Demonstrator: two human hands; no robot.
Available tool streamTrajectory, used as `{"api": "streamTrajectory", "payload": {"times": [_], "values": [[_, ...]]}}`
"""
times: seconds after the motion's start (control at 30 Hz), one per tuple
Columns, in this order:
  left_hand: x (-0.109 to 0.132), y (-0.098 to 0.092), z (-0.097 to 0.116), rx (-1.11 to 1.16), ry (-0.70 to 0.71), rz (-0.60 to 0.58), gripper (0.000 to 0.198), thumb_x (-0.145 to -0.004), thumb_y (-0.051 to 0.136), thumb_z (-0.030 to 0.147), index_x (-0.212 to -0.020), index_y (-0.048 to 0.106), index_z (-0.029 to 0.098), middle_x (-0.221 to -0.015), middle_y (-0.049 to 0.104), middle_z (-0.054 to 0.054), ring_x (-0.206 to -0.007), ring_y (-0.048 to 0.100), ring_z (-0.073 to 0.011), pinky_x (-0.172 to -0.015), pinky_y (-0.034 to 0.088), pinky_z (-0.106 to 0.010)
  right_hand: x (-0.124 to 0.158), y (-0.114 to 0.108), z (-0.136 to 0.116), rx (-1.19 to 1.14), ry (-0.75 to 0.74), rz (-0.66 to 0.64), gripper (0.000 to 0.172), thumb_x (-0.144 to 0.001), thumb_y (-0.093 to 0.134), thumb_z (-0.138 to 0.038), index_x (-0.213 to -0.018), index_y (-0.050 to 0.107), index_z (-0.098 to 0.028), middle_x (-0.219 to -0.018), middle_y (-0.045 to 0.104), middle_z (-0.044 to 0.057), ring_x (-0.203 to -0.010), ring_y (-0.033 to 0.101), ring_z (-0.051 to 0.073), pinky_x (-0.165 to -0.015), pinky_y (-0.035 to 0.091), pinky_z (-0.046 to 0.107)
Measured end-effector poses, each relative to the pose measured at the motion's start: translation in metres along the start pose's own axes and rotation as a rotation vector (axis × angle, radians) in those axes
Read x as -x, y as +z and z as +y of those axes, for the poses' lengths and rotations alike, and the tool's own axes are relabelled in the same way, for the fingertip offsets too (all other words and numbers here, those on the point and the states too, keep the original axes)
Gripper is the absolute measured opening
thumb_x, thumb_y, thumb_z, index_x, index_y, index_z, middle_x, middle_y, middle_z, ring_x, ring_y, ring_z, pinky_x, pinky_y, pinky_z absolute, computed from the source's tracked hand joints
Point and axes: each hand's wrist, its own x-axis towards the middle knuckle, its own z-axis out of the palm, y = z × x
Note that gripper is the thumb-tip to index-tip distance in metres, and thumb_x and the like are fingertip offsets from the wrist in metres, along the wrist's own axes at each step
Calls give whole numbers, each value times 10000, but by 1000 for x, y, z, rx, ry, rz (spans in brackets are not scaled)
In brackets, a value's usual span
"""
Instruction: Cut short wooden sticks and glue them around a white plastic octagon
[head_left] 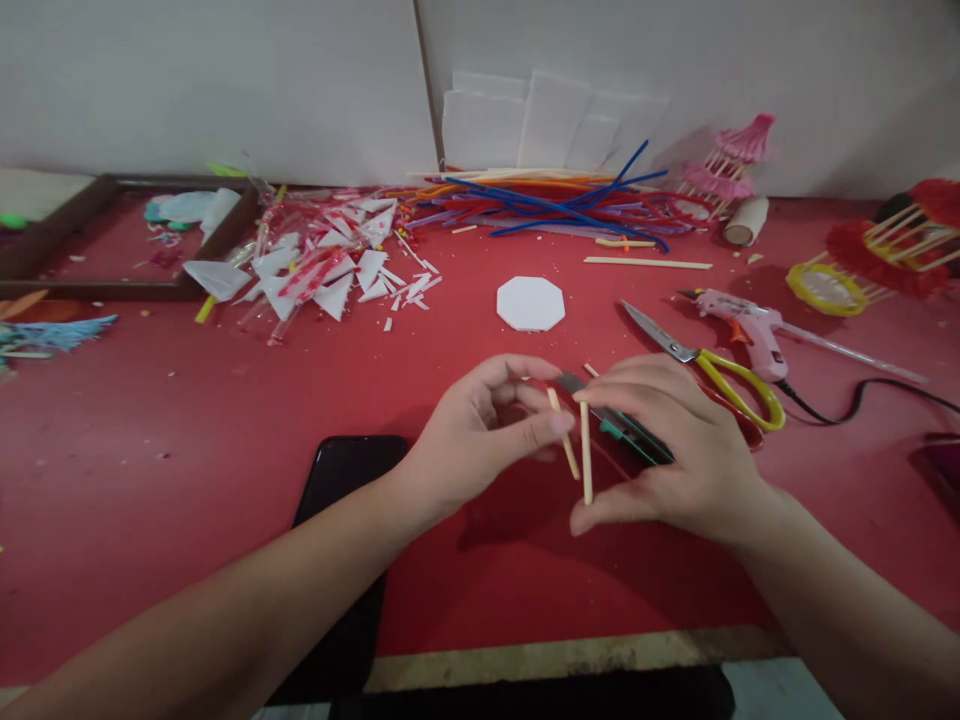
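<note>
My left hand (495, 425) pinches a short wooden stick (568, 450) between thumb and fingers, tilted slightly. Close beside it, my right hand (667, 440) grips another short wooden stick (586, 455) by its two ends, between thumb and forefinger, nearly upright. Both sticks look about alike in length. Under the right hand lies a box cutter (634, 438) with a dark and green handle, partly hidden by the fingers. Beyond the hands, a white octagonal piece (530, 304) rests flat on the red table (225, 420). A longer wooden stick (646, 263) lies behind it.
Yellow-handled scissors (705, 365) and a pink glue gun (750, 325) lie right. Pipe cleaners (540, 205) and white scraps (337, 295) spread along the back. Pink (727, 165) and red (885, 245) stick models stand right. A black phone (352, 470) lies under my left forearm.
</note>
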Motion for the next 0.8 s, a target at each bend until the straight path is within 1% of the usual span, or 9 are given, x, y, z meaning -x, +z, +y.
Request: {"api": "streamTrajectory", "payload": {"times": [0.13,0.2,0.27,0.37,0.47,0.53,0.63,0.73,0.8], "values": [[-9,-7,-1,28,98,246,296,-719,864,275,-922,670,185,-777,666,37,-687,659,-89,-671,591,-211,4,-2,1,-32,65,-387,671,-649,811,-655,-1079,638,-170,-1027,642,89,-960,567,253,-859,501,416],[-12,-10,0,38,109,284,303,-705,873,288,-921,682,193,-787,673,39,-673,654,-83,-670,583,-211,7,-1,1,-38,47,-576,650,-658,841,-585,-1130,651,-179,-1098,621,90,-1032,536,268,-913,481,433],[-12,-11,0,43,108,287,324,-698,878,297,-954,699,211,-787,674,43,-680,660,-86,-665,571,-210,9,1,1,-47,41,-658,665,-669,851,-544,-1197,648,-195,-1134,610,84,-1052,522,265,-939,464,435],[-11,-10,0,37,96,283,347,-700,881,310,-992,717,217,-800,679,36,-716,676,-98,-680,565,-221,10,-1,3,-81,35,-645,779,-642,836,-609,-1271,633,-197,-1120,614,81,-1034,521,256,-945,453,429],[-10,-10,0,24,100,268,289,-709,878,313,-931,732,200,-804,672,29,-711,660,-87,-675,555,-208,10,-7,7,-70,74,-547,855,-554,824,-708,-1207,667,-178,-1084,626,87,-1004,531,260,-909,454,416],[-10,-11,-1,24,106,255,243,-717,872,313,-882,736,198,-799,664,31,-698,638,-76,-654,542,-191,9,-10,10,-56,102,-519,791,-516,815,-739,-1078,701,-195,-1031,634,74,-951,542,249,-858,454,392],[-11,-12,-2,28,97,249,224,-725,866,314,-869,741,197,-767,657,33,-658,603,-66,-620,517,-175,7,-12,11,-96,77,-559,599,-567,804,-723,-859,686,-213,-918,624,36,-875,543,214,-809,431,350],[-11,-12,-3,30,87,253,228,-732,860,322,-876,743,190,-734,643,33,-644,586,-63,-615,499,-172,7,-10,11,-85,86,-555,485,-692,777,-661,-793,641,-206,-865,616,25,-845,544,199,-790,407,332],[-11,-12,-3,28,95,254,214,-754,844,324,-883,740,187,-715,631,32,-655,582,-65,-628,488,-170,8,-11,12,54,193,-526,373,-829,706,-560,-772,600,-207,-810,609,18,-789,542,192,-741,384,325]]}}
